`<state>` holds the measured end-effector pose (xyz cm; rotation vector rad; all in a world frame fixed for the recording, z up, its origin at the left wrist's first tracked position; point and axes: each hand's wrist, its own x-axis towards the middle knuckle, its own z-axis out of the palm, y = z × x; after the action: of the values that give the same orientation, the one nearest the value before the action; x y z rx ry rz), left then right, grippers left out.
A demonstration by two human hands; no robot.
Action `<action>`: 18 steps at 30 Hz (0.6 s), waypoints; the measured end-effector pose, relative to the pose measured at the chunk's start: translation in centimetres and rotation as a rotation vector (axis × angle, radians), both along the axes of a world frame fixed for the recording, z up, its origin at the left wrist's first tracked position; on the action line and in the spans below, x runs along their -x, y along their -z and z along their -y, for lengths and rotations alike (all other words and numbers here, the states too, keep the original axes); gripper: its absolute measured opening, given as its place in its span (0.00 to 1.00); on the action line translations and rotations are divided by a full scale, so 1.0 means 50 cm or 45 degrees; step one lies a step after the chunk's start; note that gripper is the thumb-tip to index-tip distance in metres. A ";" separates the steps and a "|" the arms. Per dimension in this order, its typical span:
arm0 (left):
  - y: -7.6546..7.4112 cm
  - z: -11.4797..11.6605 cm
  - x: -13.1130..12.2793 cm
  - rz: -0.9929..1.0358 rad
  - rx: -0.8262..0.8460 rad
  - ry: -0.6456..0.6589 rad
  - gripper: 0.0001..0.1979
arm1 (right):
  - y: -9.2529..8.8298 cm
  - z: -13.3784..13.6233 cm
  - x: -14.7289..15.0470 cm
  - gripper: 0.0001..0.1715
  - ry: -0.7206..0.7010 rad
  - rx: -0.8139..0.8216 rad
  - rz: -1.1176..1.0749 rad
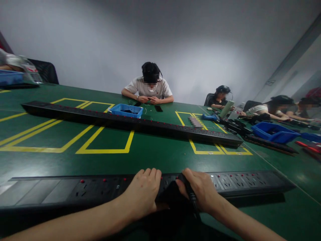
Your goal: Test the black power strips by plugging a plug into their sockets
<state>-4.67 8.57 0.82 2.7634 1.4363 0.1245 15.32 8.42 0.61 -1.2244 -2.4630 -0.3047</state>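
A long black power strip [75, 190] with red switches lies across the green table close to me. My left hand [142, 192] rests on its middle with the fingers curled over the top edge. My right hand [202, 190] is closed round a black cable or plug [189, 190] at the strip's middle. What lies beneath the hands is dark and hard to make out.
A second long black power strip [130, 122] lies across the table's middle over yellow tape lines. A blue bin [126, 110] stands in front of a seated person [147, 87]. More people, blue bins [274, 132] and dark parts fill the right side.
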 end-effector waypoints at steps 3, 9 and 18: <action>0.001 0.001 -0.021 -0.003 -0.010 0.006 0.28 | -0.015 0.003 -0.018 0.08 0.058 0.072 0.031; 0.007 0.002 -0.034 -0.026 -0.025 0.024 0.29 | -0.033 0.025 -0.072 0.04 -0.133 0.198 0.107; 0.021 -0.004 -0.063 -0.196 -0.154 0.168 0.45 | -0.026 0.002 -0.051 0.06 -0.012 0.254 -0.050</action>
<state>-1.50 8.75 -0.25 3.0168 1.3128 -0.0045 17.86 8.32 1.92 -1.2829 -2.5124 -0.0319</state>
